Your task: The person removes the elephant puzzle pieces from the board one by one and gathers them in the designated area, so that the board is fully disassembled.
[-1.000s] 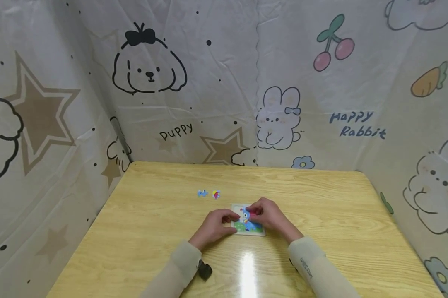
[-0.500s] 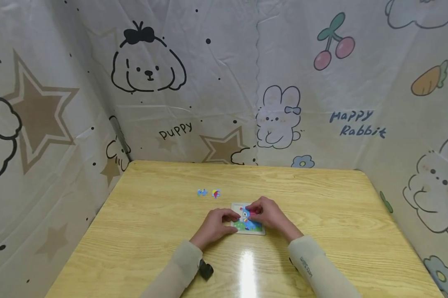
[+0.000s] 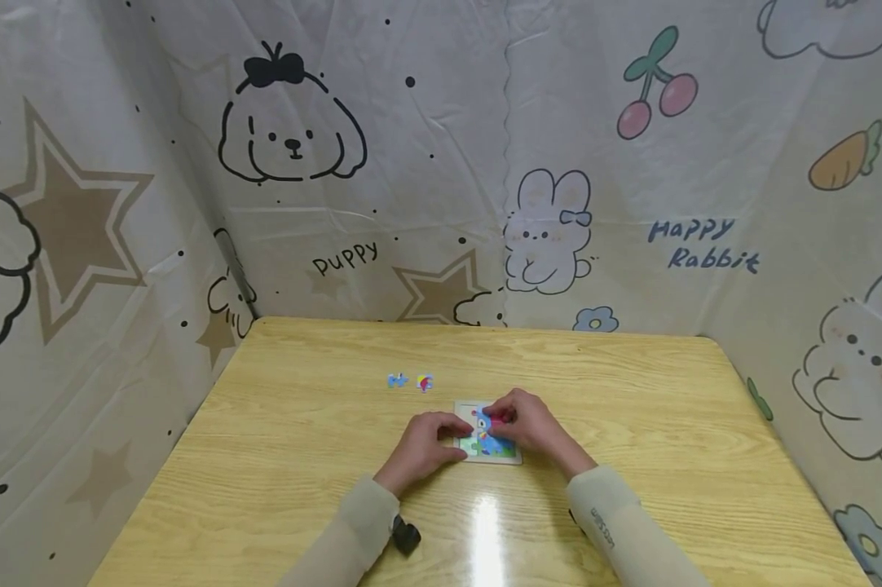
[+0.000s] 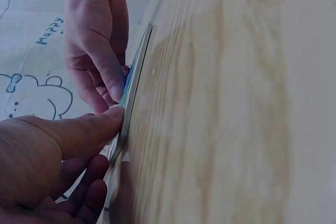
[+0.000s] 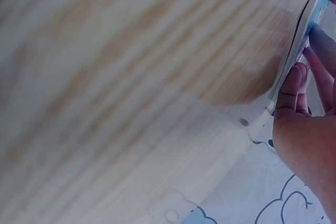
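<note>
A small jigsaw puzzle board point(image 3: 510, 459) with a pale frame lies on the table in the head view, showing a blue animal above green. My left hand point(image 3: 423, 443) grips its left side, thumb near the lower corner and fingers higher up. My right hand point(image 3: 531, 421) reaches in from the right; its thumb and index finger pinch a puzzle piece point(image 3: 496, 421) on the board, largely hidden beneath them. In the left wrist view the board point(image 4: 137, 77) appears edge-on, with the left thumb point(image 4: 100, 129) against it. Part of my right hand point(image 5: 304, 124) shows in the right wrist view.
Two loose puzzle pieces lie beyond the board: a blue one point(image 3: 397, 381) and a red-and-yellow one point(image 3: 425, 382). The wooden table point(image 3: 302, 408) ends against printed cloth walls point(image 3: 426, 163) at the back and sides. A black object point(image 3: 406, 536) sits at the left wrist.
Both hands keep nearly the same place on the board. The green lower left of the picture looks paler now. The loose pieces have not moved.
</note>
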Demonstrator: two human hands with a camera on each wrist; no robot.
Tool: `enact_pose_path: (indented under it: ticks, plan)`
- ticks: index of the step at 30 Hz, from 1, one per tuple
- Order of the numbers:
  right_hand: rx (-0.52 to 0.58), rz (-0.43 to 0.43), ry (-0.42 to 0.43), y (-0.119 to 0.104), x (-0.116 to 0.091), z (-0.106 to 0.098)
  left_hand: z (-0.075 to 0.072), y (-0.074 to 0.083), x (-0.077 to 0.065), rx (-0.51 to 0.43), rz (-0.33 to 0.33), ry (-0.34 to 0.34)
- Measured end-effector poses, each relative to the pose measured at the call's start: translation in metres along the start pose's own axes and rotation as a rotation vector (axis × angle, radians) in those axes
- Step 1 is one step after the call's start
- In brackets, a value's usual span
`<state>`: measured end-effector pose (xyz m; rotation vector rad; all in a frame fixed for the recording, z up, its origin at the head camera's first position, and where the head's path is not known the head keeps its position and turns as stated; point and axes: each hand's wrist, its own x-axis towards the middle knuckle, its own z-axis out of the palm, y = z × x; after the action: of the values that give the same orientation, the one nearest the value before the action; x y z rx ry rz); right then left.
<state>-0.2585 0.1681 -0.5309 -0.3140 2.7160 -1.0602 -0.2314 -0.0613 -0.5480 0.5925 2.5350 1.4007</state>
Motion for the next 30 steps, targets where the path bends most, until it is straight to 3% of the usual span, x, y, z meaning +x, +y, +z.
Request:
enact_pose_path:
  ticks: [10,30]
  plan:
    - [0.001,-0.014,0.006,-0.0005,-0.0011,-0.0007,0.0013,0.0044,-0.0023,0.095,0.033,0.022]
    - [-0.014,-0.039,0.004,-0.001,-0.0023,-0.0018,-0.0008,0.0051,-0.0017,0.092,0.032,-0.005]
